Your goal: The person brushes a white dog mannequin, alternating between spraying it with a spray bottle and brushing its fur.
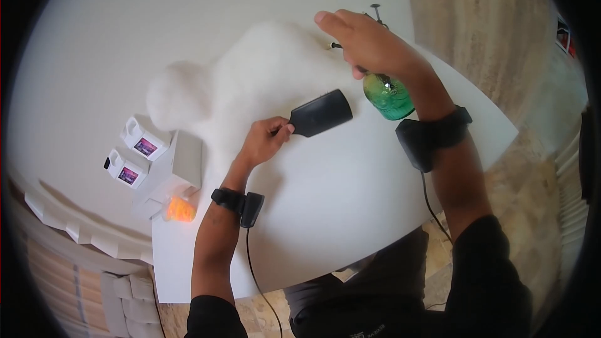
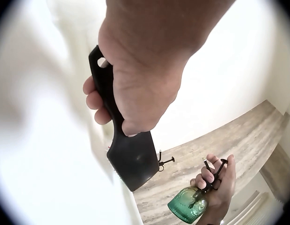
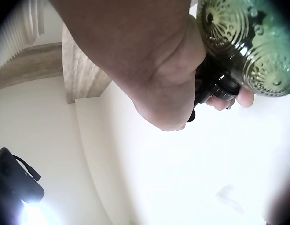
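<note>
My left hand [image 1: 266,141] grips a black paddle hairbrush [image 1: 322,114] by its handle, the flat back of the brush turned up. Beside and beyond it stands a white, fluffy, animal-like figure [image 1: 266,66] with a round head end at the left. In my right hand [image 1: 375,44] is a green-tinted glass spray bottle [image 1: 389,97], held tilted around its black sprayer top. The left wrist view shows fingers curled at the bottle's neck [image 2: 208,186], below a black plunger knob. Up close, the right wrist view shows raised patterns on the glass.
Two white jugs [image 1: 145,141] with purple labels stand at the left by a white box [image 1: 186,159]. A clear cup of orange pieces [image 1: 180,209] sits near that box on the white table [image 1: 300,213]. Cables hang from both wrist cameras [image 1: 251,209].
</note>
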Tool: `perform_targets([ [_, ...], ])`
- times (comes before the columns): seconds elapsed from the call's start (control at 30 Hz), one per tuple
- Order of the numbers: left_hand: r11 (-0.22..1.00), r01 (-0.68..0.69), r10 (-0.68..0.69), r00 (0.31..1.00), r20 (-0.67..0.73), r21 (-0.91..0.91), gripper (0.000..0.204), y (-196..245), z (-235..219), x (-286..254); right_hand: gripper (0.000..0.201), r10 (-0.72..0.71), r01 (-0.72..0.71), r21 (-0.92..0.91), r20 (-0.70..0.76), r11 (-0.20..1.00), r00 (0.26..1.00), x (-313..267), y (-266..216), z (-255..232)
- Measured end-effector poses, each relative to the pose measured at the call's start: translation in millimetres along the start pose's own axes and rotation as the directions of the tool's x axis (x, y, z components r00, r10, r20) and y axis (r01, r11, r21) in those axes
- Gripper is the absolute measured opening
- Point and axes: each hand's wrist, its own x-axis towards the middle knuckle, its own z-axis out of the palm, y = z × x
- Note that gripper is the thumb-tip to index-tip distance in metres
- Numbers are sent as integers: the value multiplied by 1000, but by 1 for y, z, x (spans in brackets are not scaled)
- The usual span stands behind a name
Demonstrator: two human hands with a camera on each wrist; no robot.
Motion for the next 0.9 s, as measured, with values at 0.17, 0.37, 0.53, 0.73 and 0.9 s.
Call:
perform_targets([
  [0.17,992,-3,2,1000,-13,-129,25,-11,-21,-11,59,20,-24,37,111,999,994,9,-5,8],
  [0.37,988,12,-38,985,-167,-153,29,7,-42,-9,58,65,-77,50,209,996,976,6,-3,18],
  [0.53,991,52,-70,987,-142,-126,27,-7,-37,-16,50,38,-46,31,224,998,974,7,-4,22],
  [0.73,994,102,-103,994,-26,-32,22,-23,-19,-35,33,-5,-6,46,231,999,973,12,-2,27],
  [0.9,998,40,-43,997,-66,-44,23,-23,-27,-33,34,10,-30,78,248,997,969,11,-4,32],
])
